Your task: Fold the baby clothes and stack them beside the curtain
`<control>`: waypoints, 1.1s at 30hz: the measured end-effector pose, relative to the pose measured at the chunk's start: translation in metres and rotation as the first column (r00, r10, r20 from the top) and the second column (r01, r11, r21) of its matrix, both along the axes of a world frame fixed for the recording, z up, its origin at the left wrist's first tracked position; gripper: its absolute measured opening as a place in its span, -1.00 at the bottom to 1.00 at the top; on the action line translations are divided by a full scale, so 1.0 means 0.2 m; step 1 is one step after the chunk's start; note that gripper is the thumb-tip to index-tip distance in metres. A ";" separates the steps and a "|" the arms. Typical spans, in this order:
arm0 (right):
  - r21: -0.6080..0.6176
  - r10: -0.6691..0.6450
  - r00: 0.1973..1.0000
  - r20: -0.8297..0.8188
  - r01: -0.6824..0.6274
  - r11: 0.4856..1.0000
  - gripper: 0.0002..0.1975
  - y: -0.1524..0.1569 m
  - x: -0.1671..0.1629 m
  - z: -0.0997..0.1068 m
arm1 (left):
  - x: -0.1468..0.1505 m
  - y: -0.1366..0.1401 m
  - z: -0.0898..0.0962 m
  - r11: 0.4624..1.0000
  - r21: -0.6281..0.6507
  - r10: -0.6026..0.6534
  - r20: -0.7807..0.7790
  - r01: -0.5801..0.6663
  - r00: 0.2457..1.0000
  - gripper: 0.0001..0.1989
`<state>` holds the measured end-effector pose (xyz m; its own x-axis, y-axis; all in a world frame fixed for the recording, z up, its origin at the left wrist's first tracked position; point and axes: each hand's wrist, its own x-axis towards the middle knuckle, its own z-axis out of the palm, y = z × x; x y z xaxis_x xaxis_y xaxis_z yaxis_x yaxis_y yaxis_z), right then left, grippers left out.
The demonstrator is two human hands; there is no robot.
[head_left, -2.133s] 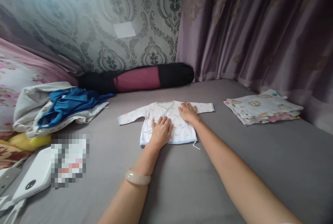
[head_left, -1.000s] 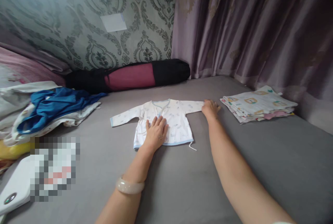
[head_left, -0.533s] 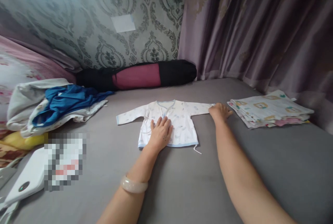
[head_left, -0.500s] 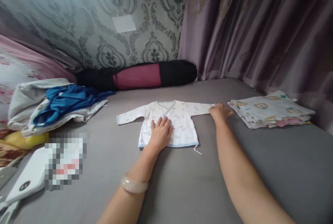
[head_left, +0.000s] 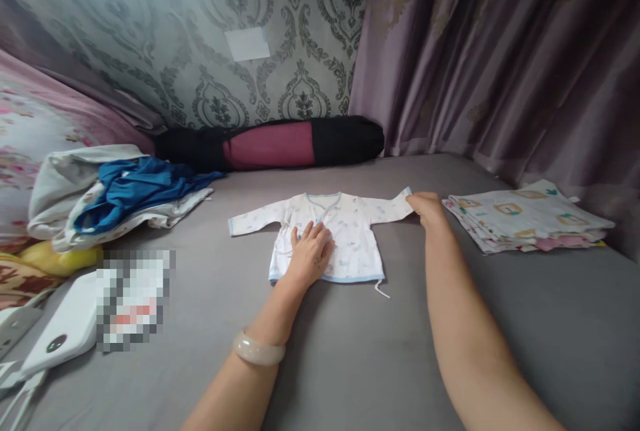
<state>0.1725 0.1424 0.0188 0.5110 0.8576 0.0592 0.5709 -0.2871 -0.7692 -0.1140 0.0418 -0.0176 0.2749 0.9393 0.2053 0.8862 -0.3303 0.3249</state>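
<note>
A small white baby shirt (head_left: 350, 237) with pale prints and light-blue edging lies spread on the grey bed sheet (head_left: 350, 357). My left hand (head_left: 311, 254) rests flat on the front of the shirt, its fingers spread. At the right, my right hand (head_left: 425, 206) pinches the cuff of one sleeve and holds that end slightly raised off the sheet. The other sleeve lies stretched out to the left. A white tie string hangs from the lower right hem.
Folded printed cloths (head_left: 530, 214) are stacked at the right. Rumpled clothes (head_left: 135, 191) with a blue piece on top lie at the left, behind a white power bank (head_left: 65, 324) with cables. A black and maroon long bag (head_left: 270, 144) lies along the wall.
My right hand has lifted the sleeve's cuff up from the sheet, bending the sleeve end upward. My left hand stays flat on the shirt. The view has shifted slightly.
</note>
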 end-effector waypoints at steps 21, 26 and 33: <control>0.206 0.207 0.618 -0.759 -0.073 0.976 -0.90 -0.04 -0.39 0.27 | -0.15 0.08 0.01 0.955 0.059 0.262 0.292 -0.291 0.920 -0.77; 0.210 0.222 0.552 -0.804 -0.085 0.974 -0.88 -0.04 -0.46 0.23 | -0.16 0.09 0.02 0.945 0.052 0.297 0.272 -0.322 0.915 -0.77; 0.196 0.217 0.502 -0.837 -0.095 0.976 -0.85 -0.02 -0.56 0.14 | -0.18 0.10 0.02 0.939 0.044 0.316 0.282 -0.341 0.906 -0.76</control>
